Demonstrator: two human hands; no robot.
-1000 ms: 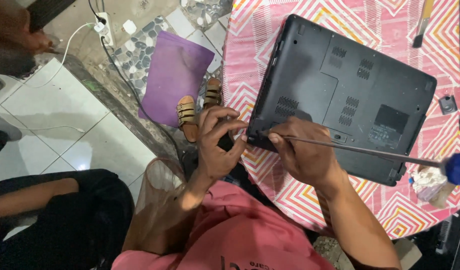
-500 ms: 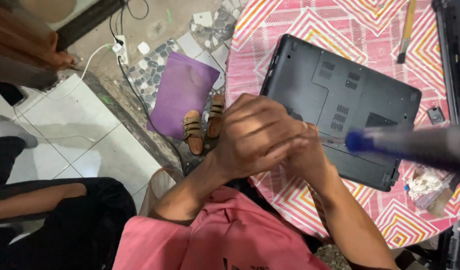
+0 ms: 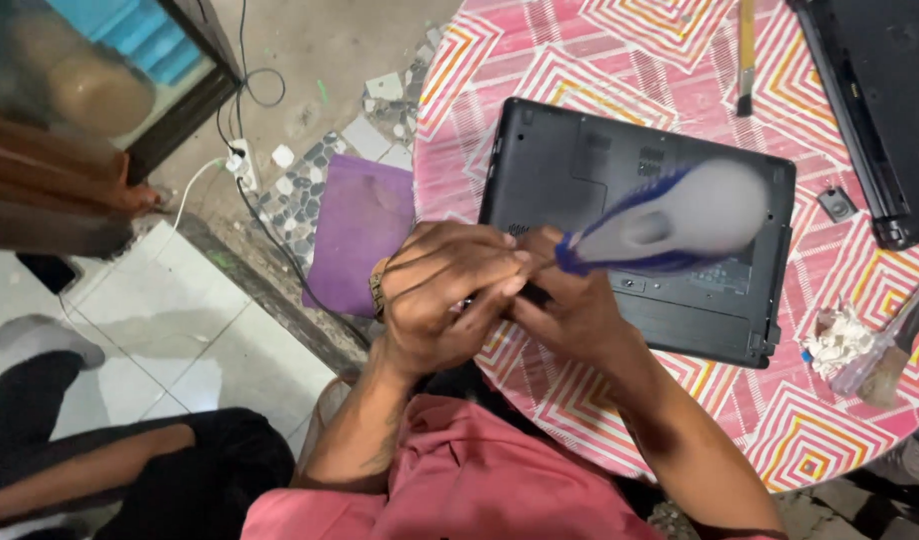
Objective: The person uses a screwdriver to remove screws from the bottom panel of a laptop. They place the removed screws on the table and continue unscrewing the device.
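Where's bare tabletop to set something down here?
Free: the cloth strip between the upturned laptop and the second laptop, and the near-right patch below the white wad. Crowded: the laptop's near-left corner, where left hand, right hand and screwdriver meet.

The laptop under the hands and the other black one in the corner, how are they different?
The laptop lies whole in view, bottom up, its vents and panels showing; the second laptop is cut off by the picture's edge, so only part shows. The laptop sits mid-table by both hands and the screwdriver; the second laptop lies at the far corner, untouched. Both are black, flat on the pink patterned tablecloth.
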